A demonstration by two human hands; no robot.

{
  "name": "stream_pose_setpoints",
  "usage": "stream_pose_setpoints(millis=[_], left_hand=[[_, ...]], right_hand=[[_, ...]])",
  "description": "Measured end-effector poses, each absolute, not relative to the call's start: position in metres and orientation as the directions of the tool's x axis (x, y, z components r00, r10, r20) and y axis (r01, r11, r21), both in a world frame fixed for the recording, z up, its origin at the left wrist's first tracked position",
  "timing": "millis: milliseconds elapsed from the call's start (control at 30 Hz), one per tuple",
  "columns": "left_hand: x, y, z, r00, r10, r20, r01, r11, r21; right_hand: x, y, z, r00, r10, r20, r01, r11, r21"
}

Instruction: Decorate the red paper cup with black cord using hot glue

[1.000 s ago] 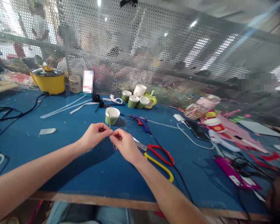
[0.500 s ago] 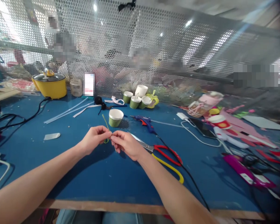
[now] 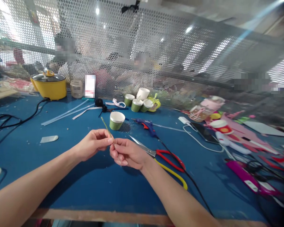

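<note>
My left hand (image 3: 97, 143) pinches a thin green strand (image 3: 105, 125) that points up and away over the table. Close against it, my right hand (image 3: 127, 153) holds the strand's lower part between thumb and fingers. From under the right fingers a thin wire-like end (image 3: 120, 160) sticks out downward. What lies between the fingertips is hidden. Just beyond both hands stands a small green-and-white paper cup (image 3: 117, 121). Scissors (image 3: 153, 153) with one red and one yellow handle lie to the right, partly behind my right forearm.
A blue glue gun (image 3: 146, 125) trails its black cable toward the front edge. Several small cups (image 3: 137, 105) stand at the back, near a yellow pot (image 3: 49, 88) and a jar (image 3: 76, 89). A phone (image 3: 204, 132) and a purple power strip (image 3: 251, 179) lie right.
Both hands have come slightly nearer and the right fingers sit lower along the strand. A green loop seen below the left fingers before no longer shows.
</note>
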State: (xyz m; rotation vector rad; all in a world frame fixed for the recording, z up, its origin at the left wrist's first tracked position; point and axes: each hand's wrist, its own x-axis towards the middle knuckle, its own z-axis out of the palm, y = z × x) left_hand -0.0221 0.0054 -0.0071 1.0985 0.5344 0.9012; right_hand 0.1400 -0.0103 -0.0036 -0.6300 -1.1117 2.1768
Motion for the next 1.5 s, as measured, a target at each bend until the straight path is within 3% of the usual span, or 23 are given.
stream_pose_setpoints(millis=[100,267,467,833,1067,1500], left_hand=[[-0.022,0.005,-0.008,0.530,0.848,0.034,-0.326,0.166,0.930],[-0.020,0.010,-0.013,0.384,0.923,0.033,-0.234,0.063,0.970],[-0.019,0.011,-0.016,0.336,0.942,0.023,-0.160,0.033,0.986],[-0.018,0.009,-0.014,0.320,0.947,0.037,-0.083,-0.011,0.996],[-0.022,0.009,-0.011,0.416,0.905,0.084,-0.182,-0.007,0.983],[-0.024,0.010,-0.010,0.433,0.894,0.117,-0.137,-0.063,0.989]], right_hand=[[0.138,-0.012,-0.002,-0.647,0.750,-0.136,-0.274,-0.395,-0.877],[0.132,-0.013,-0.005,-0.374,0.926,-0.051,-0.104,-0.096,-0.990],[0.131,-0.013,-0.009,-0.250,0.968,0.035,0.073,0.055,-0.996],[0.127,-0.016,-0.002,-0.212,0.976,0.056,0.244,0.108,-0.964],[0.135,-0.012,-0.003,-0.388,0.921,0.037,0.087,0.077,-0.993],[0.135,-0.012,-0.004,-0.357,0.934,0.004,0.046,0.022,-0.999]])
